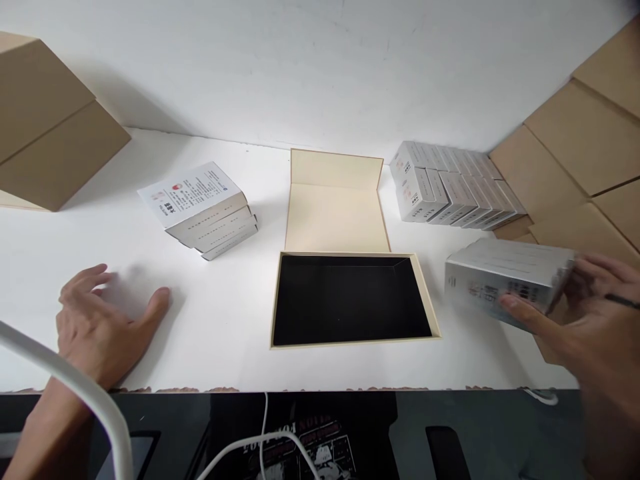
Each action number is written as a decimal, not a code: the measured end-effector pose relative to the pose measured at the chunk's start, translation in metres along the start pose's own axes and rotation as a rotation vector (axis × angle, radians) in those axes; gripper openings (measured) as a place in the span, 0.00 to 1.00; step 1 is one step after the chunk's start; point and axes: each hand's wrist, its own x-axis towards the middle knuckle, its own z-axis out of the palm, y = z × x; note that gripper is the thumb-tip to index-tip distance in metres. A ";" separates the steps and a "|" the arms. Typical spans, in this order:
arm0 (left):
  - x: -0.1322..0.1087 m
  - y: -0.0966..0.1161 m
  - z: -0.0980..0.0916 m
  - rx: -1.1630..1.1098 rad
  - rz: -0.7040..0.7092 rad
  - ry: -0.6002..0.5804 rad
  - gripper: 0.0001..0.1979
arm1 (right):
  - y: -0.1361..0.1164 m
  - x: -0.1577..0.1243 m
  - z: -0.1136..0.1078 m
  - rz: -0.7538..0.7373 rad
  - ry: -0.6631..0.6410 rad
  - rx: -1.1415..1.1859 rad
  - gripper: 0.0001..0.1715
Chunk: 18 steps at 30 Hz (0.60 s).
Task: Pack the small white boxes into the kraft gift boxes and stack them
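My right hand (pixel 590 327) grips a small stack of white printed cartons (pixel 505 280) at its right end, thumb on the front face and fingers behind. The cartons are tilted and slightly blurred, to the right of an open cream gift box (pixel 427 300). That box has a bare black inside, and its lid (pixel 337 213) is folded back toward the wall. On the left, my left hand (pixel 103 327) is open over the white table, thumb spread from curved fingers, holding nothing. Beyond it lies a fanned stack of similar white cartons (pixel 200 200).
Two rows of white cartons (pixel 450 180) stand at the back right against brown cardboard boxes (pixel 590 147). Another brown cardboard box (pixel 55 127) is at the far left. A white cable (pixel 80 387) loops across the lower left, before the table's chipped front edge (pixel 300 390).
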 end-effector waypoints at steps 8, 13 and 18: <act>0.007 -0.016 0.006 0.020 0.006 -0.006 0.59 | 0.017 -0.053 0.043 -0.033 -0.093 0.008 0.59; 0.007 -0.026 0.011 -0.015 0.038 0.006 0.54 | 0.019 -0.056 0.039 0.050 -0.126 0.006 0.67; 0.004 -0.036 0.016 -0.022 0.131 0.023 0.48 | 0.029 -0.052 0.040 0.015 -0.067 0.058 0.63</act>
